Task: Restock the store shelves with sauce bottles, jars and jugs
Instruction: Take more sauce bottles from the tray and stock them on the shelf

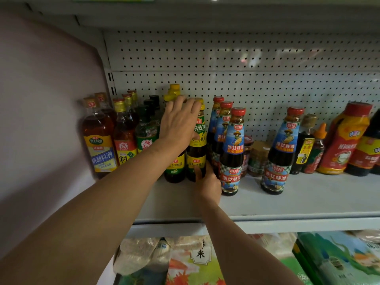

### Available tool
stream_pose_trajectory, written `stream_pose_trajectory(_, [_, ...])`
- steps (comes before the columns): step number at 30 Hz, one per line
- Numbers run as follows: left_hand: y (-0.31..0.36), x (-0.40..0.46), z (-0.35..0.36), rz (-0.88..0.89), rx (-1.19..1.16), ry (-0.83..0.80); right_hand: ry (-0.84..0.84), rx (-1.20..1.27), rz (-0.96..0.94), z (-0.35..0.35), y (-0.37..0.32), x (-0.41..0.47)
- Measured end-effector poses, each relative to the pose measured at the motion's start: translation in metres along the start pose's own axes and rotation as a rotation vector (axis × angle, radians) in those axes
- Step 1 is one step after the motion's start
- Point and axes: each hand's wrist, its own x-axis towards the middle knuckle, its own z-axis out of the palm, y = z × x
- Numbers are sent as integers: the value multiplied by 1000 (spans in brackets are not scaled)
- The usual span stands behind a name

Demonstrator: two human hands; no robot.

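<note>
Middle of the frame: left hand (179, 122) flat, fingers straight, resting on yellow-cap bottle (197, 140) up on the white shelf (308, 194). Right hand (207, 182) lower down, thumb and fingers curled round the same bottle's bottom part.

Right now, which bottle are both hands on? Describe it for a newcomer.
On the white shelf, find the yellow-capped dark bottles left of the red-capped row. It is the front right yellow-label bottle, with the left hand at its neck and the right hand at its base.
</note>
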Motion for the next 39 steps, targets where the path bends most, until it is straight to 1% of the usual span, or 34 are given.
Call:
stream_pose_trajectory(2, [1, 0, 1, -6, 6, -5, -23, -6, 8, -1, 0, 0])
stream_pose_trajectory(6, [2, -2, 1, -20, 5, -12, -121, -2, -3, -8, -3, -4])
stream_pose_trajectory(9, [5, -5, 1, -38, 5, -11, -139, 26, -26, -19, -3, -13])
stream_pose_trajectory(12, [10, -10, 1, -65, 6, -15, -63, 43, -111, -41, 2, -29])
stream_pose_trajectory(15, [18, -16, -5, -135, -75, 44, 61, 39, -236, -71, 17, -40])
stream_pose_trajectory(17, [25, -19, -11, -156, -165, 123, 161, 94, -235, -94, 27, -37])
stream_pose_trajectory(19, [33, -19, -19, -147, -253, 175, 201, 194, -167, -111, 37, -25])
stream_pose_trajectory(20, [38, -17, -23, -149, -303, 181, 163, 225, -129, -118, 41, -17])
stream_pose_trajectory(22, [47, -11, -31, -172, -415, 157, -11, 254, -88, -125, 49, -2])
stream_pose_trajectory(24, [55, -3, -35, -175, -478, 86, -185, 265, -98, -126, 54, 6])
stream_pose_trajectory(26, [61, 3, -35, -173, -490, -5, -283, 243, -137, -122, 57, 12])
stream_pose_trajectory(29, [65, 7, -33, -211, -508, -74, -326, 276, -155, -118, 64, 20])
stream_pose_trajectory(33, [71, 5, -31, -247, -504, -53, -410, 340, -160, -116, 73, 29])
stream_pose_trajectory(39, [74, 7, -25, -240, -541, -104, -477, 406, -177, -109, 79, 37])
